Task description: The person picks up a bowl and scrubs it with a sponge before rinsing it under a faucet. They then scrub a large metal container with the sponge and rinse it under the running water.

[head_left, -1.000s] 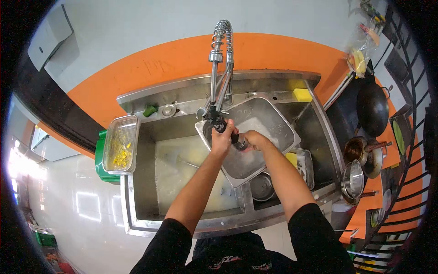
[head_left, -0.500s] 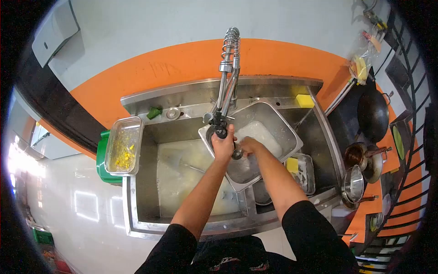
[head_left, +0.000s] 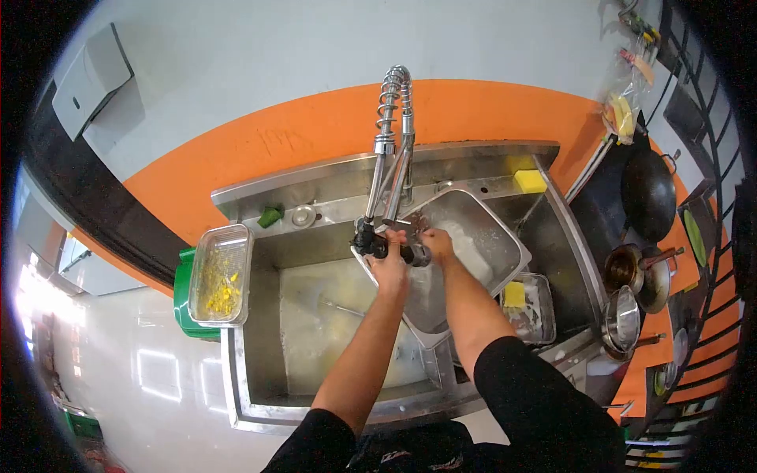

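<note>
My left hand (head_left: 390, 270) is wrapped round the black spray head (head_left: 382, 246) of the tall spring faucet (head_left: 395, 130). The nozzle points right, into a deep rectangular steel pan (head_left: 498, 214) that sits tilted across the sink divider. My right hand (head_left: 438, 245) is inside the pan, just right of the nozzle. Its fingers look curled in the wet, blurred area by the spray, and whether they hold anything is hidden. Whitish suds or water (head_left: 471, 260) lie on the pan's bottom.
Cloudy water fills the left basin (head_left: 315, 347), with a long-handled utensil in it. A clear tray (head_left: 211, 296) with yellow scraps stands at left. A smaller pan with a sponge (head_left: 514, 295) sits in the right basin. Another sponge (head_left: 530, 181) rests on the ledge; pots and a wok (head_left: 648, 195) are at right.
The spray head has swung from pointing down toward me to pointing right. My right hand has moved up inside the pan. The whole view has shifted slightly.
</note>
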Motion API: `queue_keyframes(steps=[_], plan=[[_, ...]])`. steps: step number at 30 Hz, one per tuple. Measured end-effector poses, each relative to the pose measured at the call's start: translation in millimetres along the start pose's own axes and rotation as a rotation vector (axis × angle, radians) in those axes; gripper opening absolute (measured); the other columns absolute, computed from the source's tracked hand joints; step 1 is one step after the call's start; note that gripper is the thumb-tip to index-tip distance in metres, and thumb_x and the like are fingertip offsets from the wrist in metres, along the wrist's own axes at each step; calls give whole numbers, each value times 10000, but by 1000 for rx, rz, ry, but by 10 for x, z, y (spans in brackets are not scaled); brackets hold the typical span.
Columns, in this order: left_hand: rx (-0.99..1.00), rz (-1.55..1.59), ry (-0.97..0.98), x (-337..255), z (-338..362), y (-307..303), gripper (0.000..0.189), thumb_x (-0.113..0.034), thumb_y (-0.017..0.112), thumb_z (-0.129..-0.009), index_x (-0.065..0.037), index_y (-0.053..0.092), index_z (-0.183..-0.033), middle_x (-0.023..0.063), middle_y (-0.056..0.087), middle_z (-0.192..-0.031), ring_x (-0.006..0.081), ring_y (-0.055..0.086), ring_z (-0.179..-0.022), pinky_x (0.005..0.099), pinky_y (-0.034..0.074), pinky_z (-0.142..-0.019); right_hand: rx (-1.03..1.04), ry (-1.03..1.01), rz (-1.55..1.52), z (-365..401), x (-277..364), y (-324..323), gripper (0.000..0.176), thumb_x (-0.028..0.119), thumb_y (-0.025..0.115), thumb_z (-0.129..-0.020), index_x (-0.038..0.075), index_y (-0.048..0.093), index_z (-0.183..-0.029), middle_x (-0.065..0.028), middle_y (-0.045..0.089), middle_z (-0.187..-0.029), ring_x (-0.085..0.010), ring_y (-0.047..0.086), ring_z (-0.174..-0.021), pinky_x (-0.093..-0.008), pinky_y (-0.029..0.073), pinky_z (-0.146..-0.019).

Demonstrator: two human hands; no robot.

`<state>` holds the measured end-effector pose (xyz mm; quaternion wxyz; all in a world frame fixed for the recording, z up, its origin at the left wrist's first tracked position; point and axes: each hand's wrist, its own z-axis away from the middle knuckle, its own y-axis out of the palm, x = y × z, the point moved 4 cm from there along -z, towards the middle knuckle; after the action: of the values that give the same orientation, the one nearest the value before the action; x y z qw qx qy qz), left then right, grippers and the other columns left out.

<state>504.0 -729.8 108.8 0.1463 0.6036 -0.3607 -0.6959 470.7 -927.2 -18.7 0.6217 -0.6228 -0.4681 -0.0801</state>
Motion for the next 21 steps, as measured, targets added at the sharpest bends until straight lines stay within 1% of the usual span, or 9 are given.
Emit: queue_keyframes(steps=[2, 3, 4, 6, 11, 12, 14, 15, 21], plan=[[14, 56, -11, 58, 4, -49, 238, -205, 702, -890, -59, 534, -976, 67, 648, -930, 156, 613, -837, 311, 473, -833, 437, -571, 108, -102, -70, 376, 202, 232, 636, -751, 59, 697, -836, -149, 676, -794, -325, 651, -770, -411, 502, -712], [34, 124, -13, 94, -6, -40, 238, -201, 705, -887, -68, 536, -989, 60, 642, -957, 163, 613, -875, 323, 469, -862, 167, 240, -386, -51, -131, 236, 209, 216, 637, -738, 50, 697, -851, -125, 667, -797, -279, 642, -808, -374, 485, -729], [31, 123, -16, 118, -6, -62, 238, -201, 705, -887, -68, 536, -989, 60, 642, -957, 163, 613, -875, 323, 469, -862, 169, 243, -384, 41, 24, 116, 209, 216, 637, -738, 50, 697, -851, -125, 667, -797, -279, 642, -808, -374, 485, -729], [3, 146, -90, 143, -75, -63, 287, -204, 689, -885, -84, 483, -1046, 78, 603, -1035, 233, 582, -1076, 411, 441, -1005, -678, -246, -157, 160, 420, -415, 164, 208, 657, -722, 56, 696, -768, -89, 656, -723, -199, 628, -706, -344, 480, -680], [11, 203, -119, 163, -66, 3, 296, -192, 694, -877, -114, 480, -1067, 79, 534, -1176, 253, 530, -1166, 421, 420, -1046, 750, 29, -193, -137, -39, 240, 682, 39, 677, -704, 29, 415, -1333, -239, 491, -1277, -336, 539, -1123, -323, 478, -823], [-16, 198, -141, 150, -54, -5, 306, -196, 701, -871, -124, 482, -1073, 78, 520, -1195, 258, 517, -1186, 419, 416, -1051, 751, 31, -192, -8, 126, 122, 682, 39, 677, -704, 29, 415, -1333, -239, 491, -1277, -336, 539, -1123, -323, 478, -823], [8, 230, -116, 97, -60, 42, 378, -211, 717, -860, -115, 471, -1131, 76, 507, -1233, 268, 511, -1194, 421, 422, -1040, -246, -130, 53, 156, 470, -401, 837, 80, 705, -706, 10, 283, -1425, -266, 326, -1429, -375, 534, -1157, -371, 492, -891], [-36, 220, -117, 95, -55, 54, 349, -198, 716, -865, -108, 496, -1121, 68, 530, -1218, 244, 528, -1164, 401, 427, -1019, -6, -20, -92, 239, 686, -552, 950, 19, 721, -699, -29, 173, -1473, -263, 53, -1557, -400, 290, -1383, -336, 372, -1074], [-23, -302, 137, -25, -56, -7, 162, -136, 712, -878, -77, 593, -972, 37, 614, -1028, 143, 571, -1027, 310, 434, -927, 783, 71, 744, 431, 140, 234, 960, 417, 629, -840, 86, 42, -1524, -170, -88, -1585, -363, 15, -1465, -569, 239, -1120]])
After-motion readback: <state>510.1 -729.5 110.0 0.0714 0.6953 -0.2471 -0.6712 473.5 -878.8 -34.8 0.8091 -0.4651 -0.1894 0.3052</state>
